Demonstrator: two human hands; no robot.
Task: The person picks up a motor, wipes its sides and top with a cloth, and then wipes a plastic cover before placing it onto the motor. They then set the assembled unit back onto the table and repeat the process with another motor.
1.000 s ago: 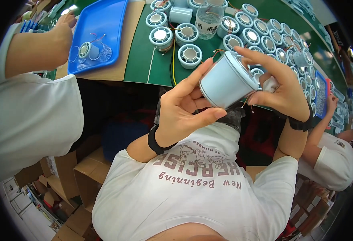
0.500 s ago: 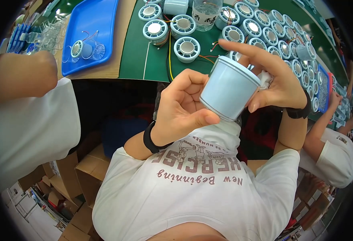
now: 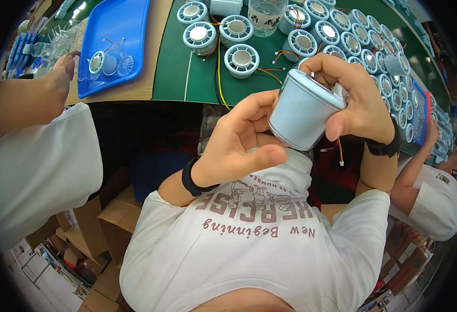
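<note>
1. Pale blue cylindrical housing [image 3: 302, 115] is held up in front of the chest, above the lap and clear of the tabletop [image 3: 187, 78], tilted with its flat end toward the lower left
2. Right hand [image 3: 356, 101] wraps the upper end of the housing; its fingers [image 3: 337, 125] are closed over the top rim and the thumb presses the side wall
3. Left hand [image 3: 244, 138] supports from below and to the left; its fingers are curled loosely, the tips touching the housing's lower edge, not clamped around it
4. A thin wire with an orange lead [image 3: 339, 151] hangs down from the housing beside the right wrist
5. Judgement: the step looks like seating or checking a part at the top of the housing. To do it well, keep the right grip firm, let the left hand steady the base, and keep the hanging wire out of the pinch between thumb and wall
6. Rows of similar round units [image 3: 241, 57] lie on the green mat, well apart from the hands; the blue tray [image 3: 135, 47] sits to the left
7. A co-worker's hand [image 3: 62, 70] reaches at the tray's left edge; another person's arm [image 3: 421, 166] shows at right
</note>
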